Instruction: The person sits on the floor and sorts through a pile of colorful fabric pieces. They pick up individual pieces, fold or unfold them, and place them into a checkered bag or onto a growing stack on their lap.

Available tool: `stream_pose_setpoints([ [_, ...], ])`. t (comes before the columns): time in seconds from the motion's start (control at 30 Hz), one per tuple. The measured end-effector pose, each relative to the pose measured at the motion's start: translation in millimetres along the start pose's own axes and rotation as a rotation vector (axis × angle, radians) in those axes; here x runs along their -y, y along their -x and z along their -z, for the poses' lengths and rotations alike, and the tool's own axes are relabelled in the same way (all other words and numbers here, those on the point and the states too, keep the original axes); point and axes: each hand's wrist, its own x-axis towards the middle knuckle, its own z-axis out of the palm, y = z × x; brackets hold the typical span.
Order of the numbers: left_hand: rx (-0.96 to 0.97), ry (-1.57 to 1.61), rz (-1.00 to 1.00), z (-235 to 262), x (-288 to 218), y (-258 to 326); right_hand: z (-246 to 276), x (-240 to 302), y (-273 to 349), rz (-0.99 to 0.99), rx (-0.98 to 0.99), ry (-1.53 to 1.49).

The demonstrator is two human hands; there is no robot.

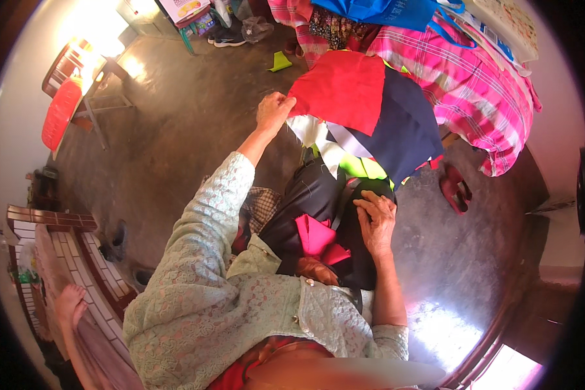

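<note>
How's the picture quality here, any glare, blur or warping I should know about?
Head view: strong fisheye warp with a dark round rim; sunlight blows out the floor at lower right and the upper-left corner by the red chair; a blurred patch sits at the bottom edge; the left hand on the red cloth and the right hand are fairly sharp.

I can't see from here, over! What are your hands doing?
Left hand pinching the red cloth corner, lifted. Right hand flat on the black bag. Pink cloth beside it. Nothing in the way.
</note>
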Motion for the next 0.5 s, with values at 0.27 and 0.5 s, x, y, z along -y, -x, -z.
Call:
stream_pose_setpoints([
  [0.27,-0.058,-0.072,-0.059,-2.7,-35.9,-42.9,3.3,2.0,-3.7,-0.003,0.016,-0.013],
  [0.5,0.006,-0.075,-0.358,-51.1,-119.2,-64.3,2.5,-0.6,-7.3,-0.013,0.022,-0.011],
])
